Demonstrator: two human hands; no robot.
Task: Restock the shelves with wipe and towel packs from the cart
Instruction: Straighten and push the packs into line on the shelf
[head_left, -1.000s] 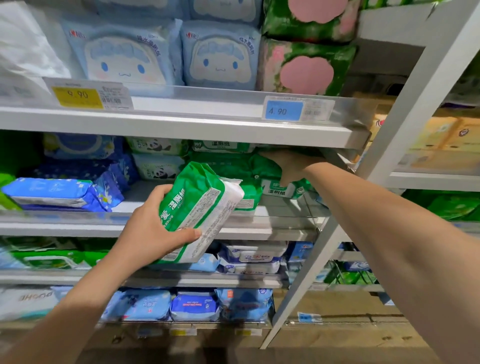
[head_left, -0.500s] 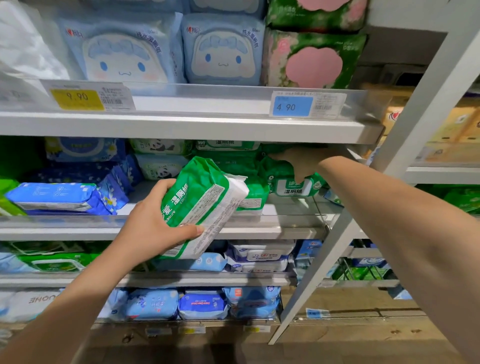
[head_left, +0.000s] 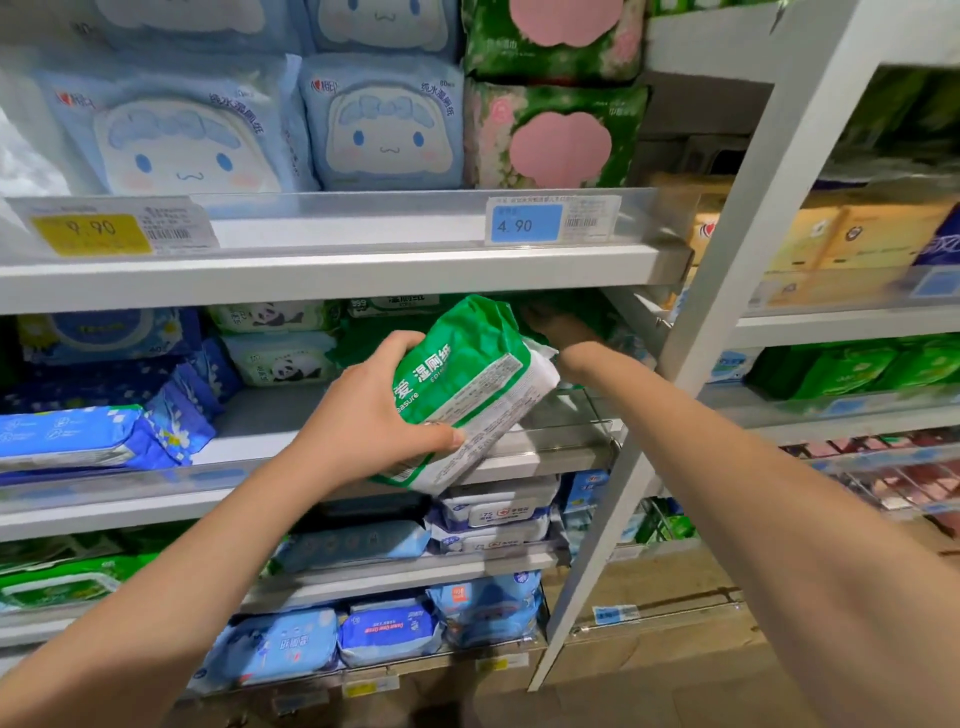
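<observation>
My left hand (head_left: 374, 415) grips a green and white wipe pack (head_left: 467, 384), thumb under its lower edge, and holds it tilted in front of the right end of the middle shelf (head_left: 291, 470). My right hand (head_left: 558, 327) reaches deep into that same shelf bay, behind the held pack, among dark green wipe packs (head_left: 358, 345). The pack and the shelf's shadow hide its fingers, so I cannot tell how they lie.
Panda-print packs (head_left: 280, 358) and blue packs (head_left: 93, 436) fill the shelf's left. Blue cartoon packs (head_left: 384, 124) and green floral packs (head_left: 556, 140) stand on the shelf above. A slanted white upright (head_left: 717, 291) borders the bay on the right. Lower shelves hold more wipes.
My left hand has raised the green pack up and to the right, close to the shelf opening. My right hand has pushed further back into the bay and is now partly hidden.
</observation>
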